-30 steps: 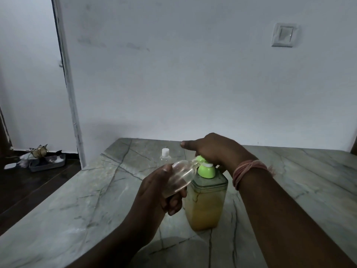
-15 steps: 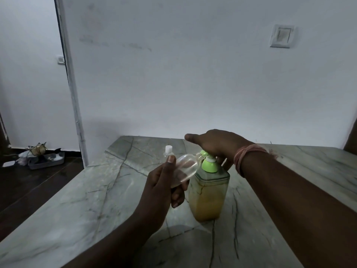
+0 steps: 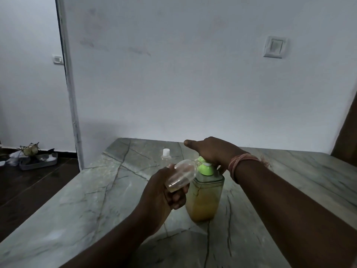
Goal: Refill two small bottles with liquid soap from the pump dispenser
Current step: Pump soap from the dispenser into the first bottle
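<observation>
No legible text, label, brand or number anywhere: bottles, dispenser and wall fittings all appear unmarked in the dim light.

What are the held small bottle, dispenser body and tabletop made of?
Small bottle: clear, glossy plastic, likely; fingers show through.
Dispenser body: translucent plastic, probably; amber soap visible inside.
Tabletop: polished grey-green stone, marble-like; dark veins, soft sheen.

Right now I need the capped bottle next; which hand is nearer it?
Left. The left hand is just in front of the capped bottle; the right hand is beside it, on the pump.
</observation>
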Demonstrator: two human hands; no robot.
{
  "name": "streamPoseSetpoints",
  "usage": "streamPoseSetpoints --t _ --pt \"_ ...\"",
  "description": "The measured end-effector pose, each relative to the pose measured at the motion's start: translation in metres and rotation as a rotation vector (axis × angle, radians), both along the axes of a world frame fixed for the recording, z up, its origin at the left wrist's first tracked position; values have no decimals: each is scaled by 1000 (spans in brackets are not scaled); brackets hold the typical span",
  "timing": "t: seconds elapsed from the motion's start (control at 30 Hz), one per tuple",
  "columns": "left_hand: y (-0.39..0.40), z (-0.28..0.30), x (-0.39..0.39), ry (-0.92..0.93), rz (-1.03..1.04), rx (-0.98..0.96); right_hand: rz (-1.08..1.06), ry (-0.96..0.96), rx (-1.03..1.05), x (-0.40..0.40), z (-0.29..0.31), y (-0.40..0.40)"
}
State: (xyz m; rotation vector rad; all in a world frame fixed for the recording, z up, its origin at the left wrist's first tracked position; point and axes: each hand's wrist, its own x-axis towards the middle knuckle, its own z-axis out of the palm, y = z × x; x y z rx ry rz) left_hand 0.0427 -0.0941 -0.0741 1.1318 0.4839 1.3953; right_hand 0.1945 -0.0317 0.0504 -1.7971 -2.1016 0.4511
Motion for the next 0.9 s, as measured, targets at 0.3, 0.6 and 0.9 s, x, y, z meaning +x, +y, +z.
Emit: streamPoseSetpoints --t 0.3,0.6,0.9 --pt "1 2 3 31 36 13 41 -155 -65 -5 15 -1" --pt "6 -4 5 23 62 -10 57 -172 -46 -2 9 0" --pt "7 -5 2 65 62 26 95 -169 39 0 -1 4"
